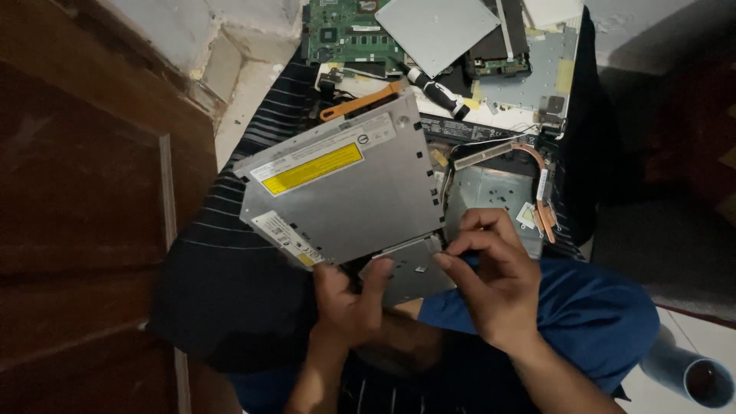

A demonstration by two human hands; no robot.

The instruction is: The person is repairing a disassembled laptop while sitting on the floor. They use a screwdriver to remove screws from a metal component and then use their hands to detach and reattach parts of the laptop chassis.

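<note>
Pinching from both sides: in the head view, the left hand (345, 303) is gripping the grey optical drive (341, 188) at its six o'clock edge, while the right hand (494, 276) is nipping the drive's small metal bracket (410, 268). An orange pry tool (360, 102) and screwdriver (438, 93) are lying at twelve o'clock. Judging by this, bracket removal is underway, needing a careful outward pull.

Optical drive (345, 188) before screwdriver (437, 93); circuit board (345, 31) perhaps behind
</note>
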